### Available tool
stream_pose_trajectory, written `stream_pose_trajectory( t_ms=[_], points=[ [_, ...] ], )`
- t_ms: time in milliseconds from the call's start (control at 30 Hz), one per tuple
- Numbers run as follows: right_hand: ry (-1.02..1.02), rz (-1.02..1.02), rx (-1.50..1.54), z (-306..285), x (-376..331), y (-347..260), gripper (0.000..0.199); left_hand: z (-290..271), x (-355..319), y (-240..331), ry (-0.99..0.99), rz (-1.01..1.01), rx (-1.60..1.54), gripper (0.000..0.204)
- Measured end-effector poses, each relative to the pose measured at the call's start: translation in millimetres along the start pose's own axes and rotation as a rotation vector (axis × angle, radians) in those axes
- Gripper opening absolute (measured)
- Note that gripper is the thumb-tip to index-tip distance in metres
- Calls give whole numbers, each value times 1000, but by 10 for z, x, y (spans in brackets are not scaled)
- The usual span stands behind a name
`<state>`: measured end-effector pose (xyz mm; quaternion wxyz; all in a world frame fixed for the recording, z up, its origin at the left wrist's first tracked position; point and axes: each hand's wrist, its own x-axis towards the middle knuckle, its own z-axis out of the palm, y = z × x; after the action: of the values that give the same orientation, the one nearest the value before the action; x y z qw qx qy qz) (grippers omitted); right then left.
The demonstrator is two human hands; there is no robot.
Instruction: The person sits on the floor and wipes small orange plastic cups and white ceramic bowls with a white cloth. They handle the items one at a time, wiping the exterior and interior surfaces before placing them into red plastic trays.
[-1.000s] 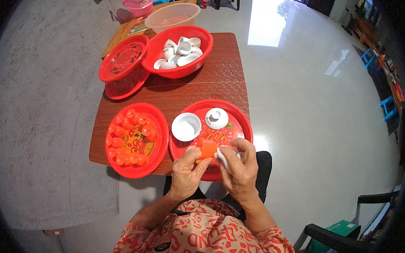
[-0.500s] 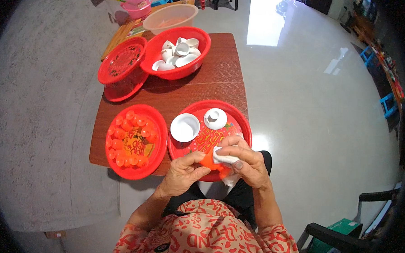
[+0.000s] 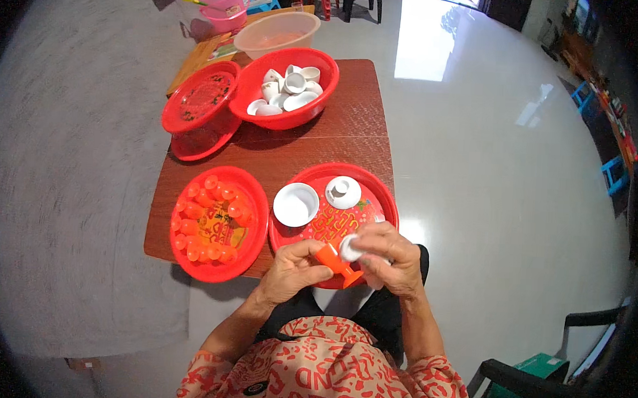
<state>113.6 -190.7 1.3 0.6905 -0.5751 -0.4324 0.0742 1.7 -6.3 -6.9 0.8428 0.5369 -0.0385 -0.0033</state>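
Between the thumb and fingers of my left hand [image 3: 296, 270] is a small orange plastic stemmed cup [image 3: 339, 263], tilted with its foot toward the lower right. My right hand [image 3: 393, 258] is closed on a bunched white cloth [image 3: 348, 248], held right beside the cup. Both hands are over the near edge of a red round tray [image 3: 394, 202] with a printed pattern. Inside that tray, a white bowl [image 3: 295, 204] stands on the left and a white knobbed lid [image 3: 343, 193] on the right.
Left of the tray, a red plate [image 3: 264, 225] bears several orange cups [image 3: 189, 226]. Farther back are a red basin [image 3: 332, 71] of white crockery [image 3: 295, 83], a tilted red basin [image 3: 172, 114] and a translucent basin [image 3: 309, 26]. A black chair arm [image 3: 521, 378] is at lower right.
The cloth has come off the cup's stem and foot, which now show. My right hand has drawn slightly up with the cloth. The whole view has shifted a little.
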Motion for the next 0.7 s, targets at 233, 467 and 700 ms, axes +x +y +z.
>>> stream_pose_trajectory(
  t_ms=[233,467,700],
  points=[
    [-84,36,59,23,115,-49,26,47,85,-10,32,-17,-29,23],
    [76,186,296,133,73,55,24,53,64,1,60,56,-11,22],
    [-203,61,117,54,136,-118,25,20,7,42,26,-7,-30,23]
  ],
)
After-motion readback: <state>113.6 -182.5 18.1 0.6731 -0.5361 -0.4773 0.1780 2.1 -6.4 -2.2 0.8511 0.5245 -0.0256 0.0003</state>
